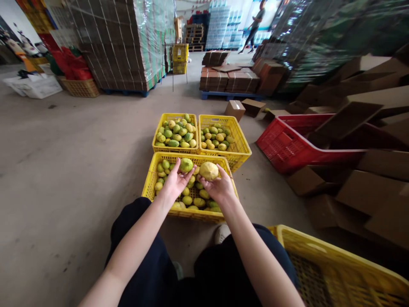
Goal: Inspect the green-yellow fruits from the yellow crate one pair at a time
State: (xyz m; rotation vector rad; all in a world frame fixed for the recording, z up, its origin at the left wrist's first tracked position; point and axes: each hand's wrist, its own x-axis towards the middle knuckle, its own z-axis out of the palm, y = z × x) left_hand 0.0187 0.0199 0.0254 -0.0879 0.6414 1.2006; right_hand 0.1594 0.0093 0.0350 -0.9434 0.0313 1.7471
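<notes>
Over the near yellow crate (147,187), my left hand (175,183) grips a small green melon-like fruit (186,165) between thumb and fingers. Beside it, my right hand (220,185) cups a larger pale yellow melon-like fruit (208,171), its fingers under and around it. The two fruits are held close together, near each other's height. Below them, several loose green and yellow fruits (199,202) lie in the crate. My forearms hide part of the crate's rim.
Two more yellow crates of fruit, a left one (175,150) and a right one (244,145), adjoin the near crate. A red crate (275,143) with cardboard boxes (373,194) stands right. Another yellow crate (319,245) is by my right leg. A person (255,25) walks in the background.
</notes>
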